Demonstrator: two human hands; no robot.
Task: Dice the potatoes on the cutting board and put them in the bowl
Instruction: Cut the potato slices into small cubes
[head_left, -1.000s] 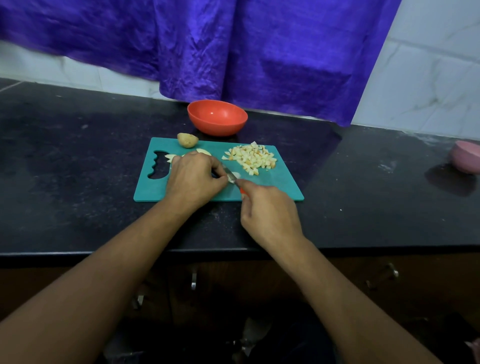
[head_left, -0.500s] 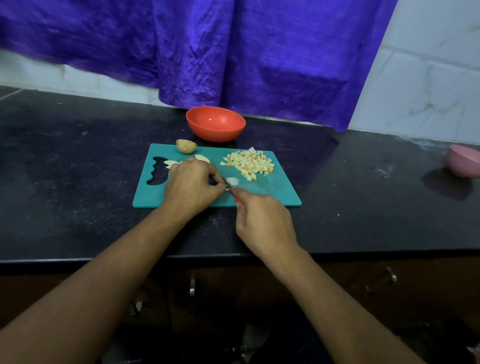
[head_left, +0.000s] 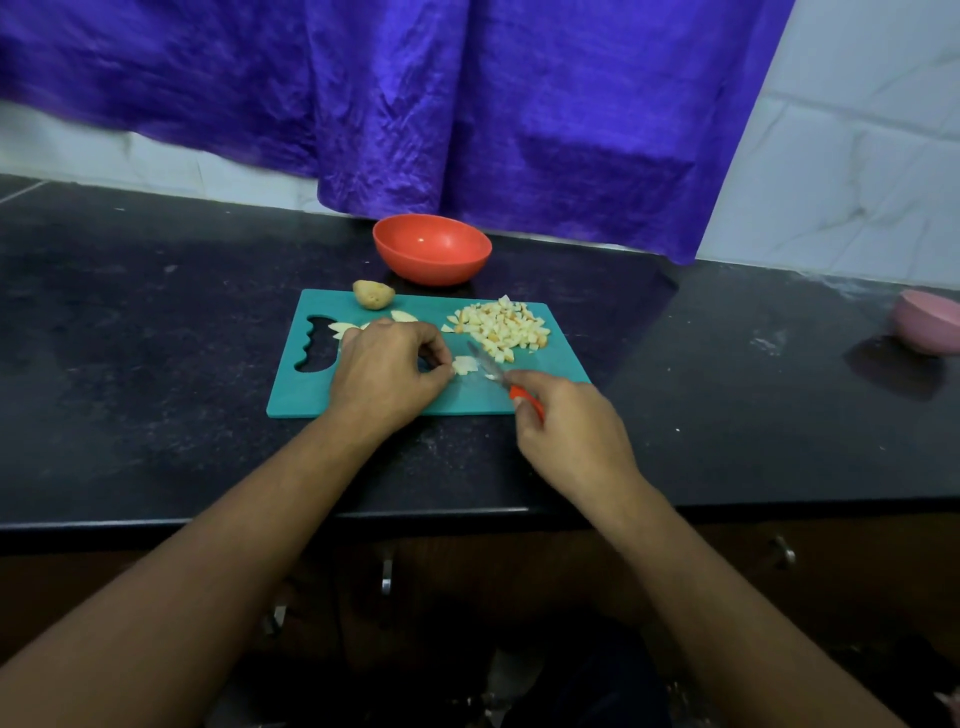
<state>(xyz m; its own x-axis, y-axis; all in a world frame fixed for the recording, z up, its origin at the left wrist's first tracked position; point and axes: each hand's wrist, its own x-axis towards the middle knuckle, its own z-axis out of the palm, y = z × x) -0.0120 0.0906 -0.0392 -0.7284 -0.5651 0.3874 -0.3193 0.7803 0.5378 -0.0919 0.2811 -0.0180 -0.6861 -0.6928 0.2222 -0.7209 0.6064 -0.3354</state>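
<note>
On the worktop (head_left: 156, 338): a teal cutting board (head_left: 306, 400) lay near the front edge, and a red bowl (head_left: 431, 249) stood just behind it.
Left grip (head_left: 387, 376): fingers curled, with the fingertips pinching a small pale potato piece (head_left: 464, 365) down on the middle of the board.
Right grip (head_left: 571, 436): clenched round the orange handle of a knife (head_left: 488, 366); the blade lay just right of the piece, and contact could not be told.
Diced potato (head_left: 501, 327): 1 heap sat on the board's far right part, beyond the blade.
Whole potato (head_left: 373, 294): 1 unpeeled, at the board's far edge near the bowl.
Slices (head_left: 343, 327): a few pale ones lay beyond the left grip, by the handle cut-out.
Backdrop: a purple cloth (head_left: 467, 104) hung behind, and a pink bowl (head_left: 930, 322) stood well apart at the right.
</note>
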